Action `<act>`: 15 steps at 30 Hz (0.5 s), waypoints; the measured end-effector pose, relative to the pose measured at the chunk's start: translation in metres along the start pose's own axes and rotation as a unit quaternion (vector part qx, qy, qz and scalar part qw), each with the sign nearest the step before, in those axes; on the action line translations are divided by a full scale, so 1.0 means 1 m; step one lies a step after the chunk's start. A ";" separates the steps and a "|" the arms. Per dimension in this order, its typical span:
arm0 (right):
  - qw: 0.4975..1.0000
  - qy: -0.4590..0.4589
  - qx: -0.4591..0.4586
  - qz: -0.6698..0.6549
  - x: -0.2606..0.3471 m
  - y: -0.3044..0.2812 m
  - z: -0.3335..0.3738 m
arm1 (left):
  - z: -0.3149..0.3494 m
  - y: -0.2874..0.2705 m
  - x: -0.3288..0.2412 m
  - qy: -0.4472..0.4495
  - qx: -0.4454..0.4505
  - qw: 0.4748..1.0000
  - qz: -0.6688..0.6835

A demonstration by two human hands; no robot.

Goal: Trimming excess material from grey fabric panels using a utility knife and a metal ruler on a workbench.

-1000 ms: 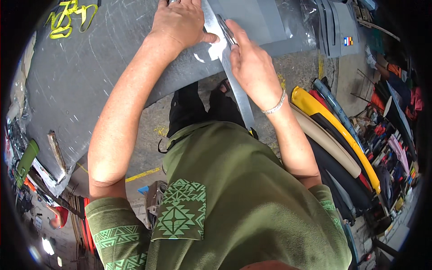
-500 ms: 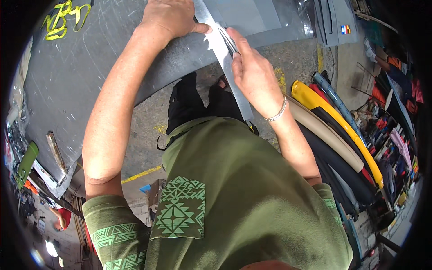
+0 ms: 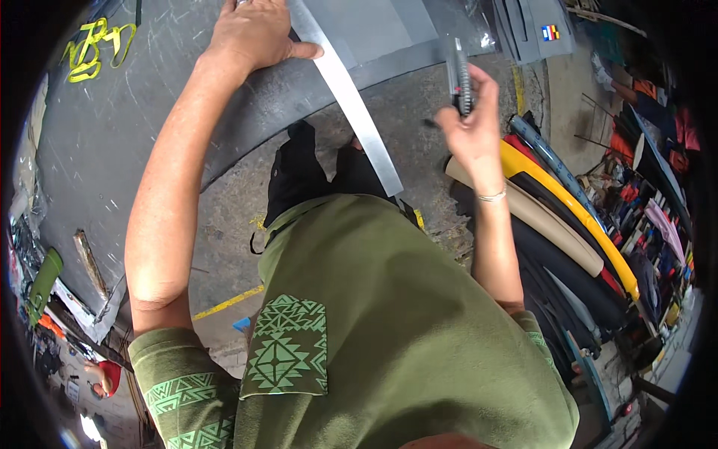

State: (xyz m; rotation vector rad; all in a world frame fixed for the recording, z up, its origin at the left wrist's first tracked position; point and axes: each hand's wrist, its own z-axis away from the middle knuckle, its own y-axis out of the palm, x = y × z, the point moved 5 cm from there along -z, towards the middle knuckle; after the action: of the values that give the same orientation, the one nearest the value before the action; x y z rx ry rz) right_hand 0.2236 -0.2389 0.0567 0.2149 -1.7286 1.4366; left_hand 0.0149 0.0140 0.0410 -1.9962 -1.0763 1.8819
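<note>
The metal strip (image 3: 342,86) lay partly on the dark table (image 3: 142,150), one end jutting out. The left hand (image 3: 253,37), flat and unclenched, touched it by the thumb. Right of the strip, well apart, the right hand (image 3: 475,123) was gripping a utility knife (image 3: 461,82).

1 metal straightedge (image 3: 349,97) and 1 cutter (image 3: 461,82) show.

The strip (image 3: 344,86) is silver, the pocket (image 3: 286,348) patterned in green zigzags.
</note>
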 end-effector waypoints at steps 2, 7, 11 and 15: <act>0.997 0.068 -0.014 -0.025 -0.030 -0.024 0.008 | -0.026 0.011 -0.014 -0.320 0.200 0.830 -0.410; 0.993 0.028 -0.019 0.115 -0.016 -0.066 0.002 | -0.019 0.012 -0.005 -0.259 0.126 0.860 -0.421; 0.993 0.036 -0.105 -0.026 -0.005 -0.078 -0.014 | -0.025 0.013 -0.010 -0.307 0.190 0.838 -0.409; 0.985 -0.032 -0.116 -0.124 -0.002 -0.058 -0.058 | 0.009 0.009 0.011 -0.060 -0.057 0.896 -0.436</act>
State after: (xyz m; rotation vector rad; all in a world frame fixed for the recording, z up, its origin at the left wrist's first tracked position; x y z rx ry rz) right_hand 0.2892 -0.2079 0.0958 0.3399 -1.8327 1.0510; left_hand 0.0086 0.0112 0.0252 -1.0941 -1.7521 1.4494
